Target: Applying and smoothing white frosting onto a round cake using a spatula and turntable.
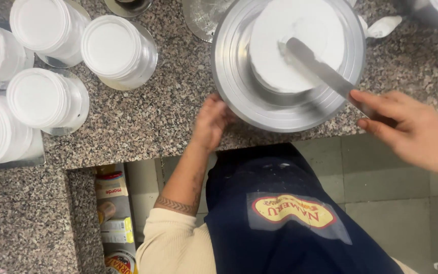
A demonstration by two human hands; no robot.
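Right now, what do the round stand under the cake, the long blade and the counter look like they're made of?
Round stand: apparently metal, brushed silver with dull reflections and concentric rings. Long blade, held in the right hand: seemingly polished steel, flat and grey-shiny, its tip on the white-frosted cake. Counter: probably granite or similar stone, speckled brown-grey and smooth. The left hand touches the stand's rim.

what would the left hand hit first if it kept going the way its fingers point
The left hand already has its fingertips on the rim of the metal turntable. Pushed straight on, up and to the right in the view, it would likely meet the side of the white frosted cake next, though height is hard to judge.
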